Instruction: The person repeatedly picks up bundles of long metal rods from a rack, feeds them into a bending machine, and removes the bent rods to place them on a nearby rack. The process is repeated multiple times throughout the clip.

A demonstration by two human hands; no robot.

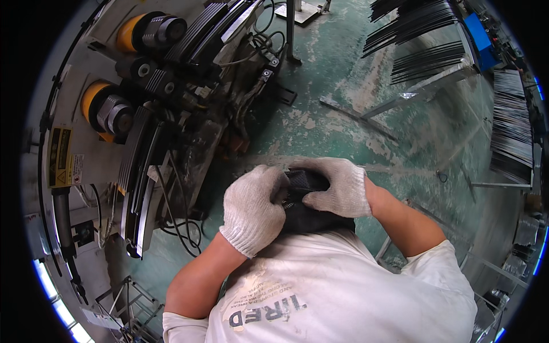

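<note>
On my far left stands a pale machine [71,102], with a yellow-and-black warning label [59,157] near its outer edge. Two ridged metal cylinders, a lower one [116,115] and an upper one [164,31], jut from its face with yellow collars behind them. Right of these, dark layered strips [136,163] run along the machine's inner edge, and black cables [182,226] loop below.

Next comes my left hand [254,207], in a white knit glove. It is mostly closed, the fingers curled in against the left side of a black mesh cloth [306,214]; their tips are hidden. The cloth is bunched between my two hands, just in front of my white printed shirt [349,274]. My right hand [337,186], gloved the same way, holds the cloth's right side half-closed, the thumb below and the fingers over the top, with dark material showing in the gap. I cannot tell how hard either hand grips.

Beyond them spreads the green floor [297,134], its paint worn pale in patches. Farther right, a metal rack [420,88] carries thin black rods [426,62], with a blue panel [479,41] by its outer corner. At the far right lies a stack of long grey strips [509,123].
</note>
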